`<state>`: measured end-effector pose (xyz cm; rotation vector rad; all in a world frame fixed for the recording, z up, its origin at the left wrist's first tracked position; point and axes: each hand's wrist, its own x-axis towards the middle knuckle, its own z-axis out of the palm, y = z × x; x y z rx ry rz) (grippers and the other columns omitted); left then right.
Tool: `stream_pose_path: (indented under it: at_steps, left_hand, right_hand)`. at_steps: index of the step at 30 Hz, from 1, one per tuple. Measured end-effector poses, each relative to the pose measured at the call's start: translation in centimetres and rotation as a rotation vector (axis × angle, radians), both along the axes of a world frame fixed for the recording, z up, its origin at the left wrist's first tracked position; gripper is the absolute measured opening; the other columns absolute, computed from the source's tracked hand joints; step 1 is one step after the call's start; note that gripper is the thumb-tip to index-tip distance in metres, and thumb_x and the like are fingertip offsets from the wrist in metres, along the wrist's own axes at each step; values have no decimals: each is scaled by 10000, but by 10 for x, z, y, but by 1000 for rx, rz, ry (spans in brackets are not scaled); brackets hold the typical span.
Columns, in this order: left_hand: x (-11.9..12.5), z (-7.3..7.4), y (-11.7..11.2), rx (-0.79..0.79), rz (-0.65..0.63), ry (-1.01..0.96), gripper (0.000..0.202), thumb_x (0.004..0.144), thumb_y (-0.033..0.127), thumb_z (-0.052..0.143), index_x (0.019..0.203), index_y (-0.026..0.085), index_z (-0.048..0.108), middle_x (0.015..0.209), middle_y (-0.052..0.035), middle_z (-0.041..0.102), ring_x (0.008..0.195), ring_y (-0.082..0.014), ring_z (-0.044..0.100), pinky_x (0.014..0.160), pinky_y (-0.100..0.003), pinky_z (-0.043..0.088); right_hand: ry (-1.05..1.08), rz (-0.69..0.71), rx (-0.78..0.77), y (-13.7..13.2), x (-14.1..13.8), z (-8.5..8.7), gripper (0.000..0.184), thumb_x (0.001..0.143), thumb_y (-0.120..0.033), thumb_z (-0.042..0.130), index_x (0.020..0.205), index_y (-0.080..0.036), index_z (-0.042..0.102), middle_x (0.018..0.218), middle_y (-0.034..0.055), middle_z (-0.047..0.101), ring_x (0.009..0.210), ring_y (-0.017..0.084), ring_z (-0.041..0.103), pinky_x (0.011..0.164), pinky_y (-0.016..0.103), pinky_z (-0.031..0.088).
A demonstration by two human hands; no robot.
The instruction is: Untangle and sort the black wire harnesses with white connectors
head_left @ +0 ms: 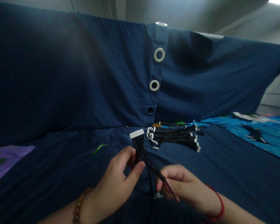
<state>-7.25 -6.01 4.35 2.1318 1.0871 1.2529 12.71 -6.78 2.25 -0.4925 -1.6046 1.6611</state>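
Observation:
A black wire harness [145,155] with a wide white connector [137,134] at its upper end is held up over the dark blue cloth. My left hand [118,177] grips its wires just below the connector, thumb on the near side and fingers behind. Lower down, my right hand [175,182] is closed on a black strand of the same harness, between thumb and fingers. The loose wires hang down between both hands, and a small pale connector end [158,195] shows beside the right fingers.
A bundle of black cables with white connectors [175,137] lies behind the hands. A green strip [99,148] lies left of it. A purple sheet [12,160] is at far left, a bright blue sheet [266,137] at right. A blue curtain [95,77] with ringed holes hangs behind.

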Motion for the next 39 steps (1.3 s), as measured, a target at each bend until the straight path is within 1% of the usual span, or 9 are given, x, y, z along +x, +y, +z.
stream_pose_path:
  at_steps: [4, 9, 14, 16, 19, 25, 31, 35, 39]
  left_hand:
    - [-2, 18, 0, -73, -48, 83, 186, 831, 306, 467, 701, 205, 554, 627, 5, 561, 588, -150, 524, 558, -251, 410]
    - [-5, 25, 2, -46, 49, 159, 116, 797, 292, 522, 848, 198, 569, 809, -11, 587, 656, -147, 538, 591, -256, 422]
    - [2, 12, 5, -561, -217, -71, 179, 805, 339, 478, 865, 170, 487, 702, -1, 567, 562, -148, 564, 495, -261, 455]
    - [4, 12, 6, -654, -318, -138, 174, 822, 326, 447, 819, 155, 481, 663, -4, 573, 560, -143, 568, 529, -268, 466]
    - [2, 16, 6, -558, -294, -127, 208, 839, 316, 423, 744, 149, 502, 631, -6, 581, 573, -134, 566, 579, -263, 457]
    - [-10, 27, 8, -316, -40, 15, 190, 816, 346, 475, 722, 181, 483, 536, 60, 468, 491, -110, 499, 489, -220, 381]
    - [-15, 33, -5, 4, 83, 184, 128, 788, 313, 535, 750, 191, 550, 709, 10, 570, 670, -143, 539, 609, -241, 401]
    - [-9, 30, -20, -308, -138, 149, 196, 846, 282, 427, 832, 193, 601, 721, 0, 626, 592, -120, 575, 526, -211, 436]
    - [0, 25, -20, -481, -231, -35, 251, 769, 150, 515, 1015, 156, 564, 846, -42, 659, 757, -158, 626, 666, -246, 494]
  right_hand:
    - [71, -29, -26, 2, 0, -1, 194, 843, -289, 529, 857, -144, 657, 526, -41, 399, 474, 55, 316, 464, 204, 216]
    - [203, -22, -71, 1, 0, 1, 191, 822, -333, 552, 829, -168, 650, 480, -63, 342, 453, 58, 282, 471, 209, 212]
    - [295, -43, -133, -2, -3, 8, 142, 823, -330, 550, 828, -214, 632, 489, -71, 294, 472, 67, 243, 491, 210, 220]
    - [314, -51, -151, -2, -3, 9, 140, 839, -313, 528, 812, -216, 625, 499, -69, 285, 476, 69, 229, 493, 210, 219]
    - [323, -41, -157, -1, -1, 7, 141, 838, -299, 528, 799, -204, 625, 493, -68, 290, 467, 68, 227, 492, 213, 220]
    - [291, -8, -108, 2, 0, 1, 153, 806, -313, 568, 784, -180, 641, 475, -63, 322, 452, 59, 273, 484, 209, 221]
    - [207, -89, -32, 2, -3, -3, 148, 830, -295, 552, 823, -189, 656, 478, -65, 370, 443, 38, 303, 467, 181, 229]
    - [100, -92, 9, -3, -9, -8, 171, 833, -271, 551, 846, -145, 667, 481, -35, 467, 421, 31, 377, 419, 158, 238]
    - [36, -89, 20, -9, -18, -9, 202, 816, -307, 567, 843, -130, 659, 530, -11, 520, 439, 39, 441, 423, 146, 302]
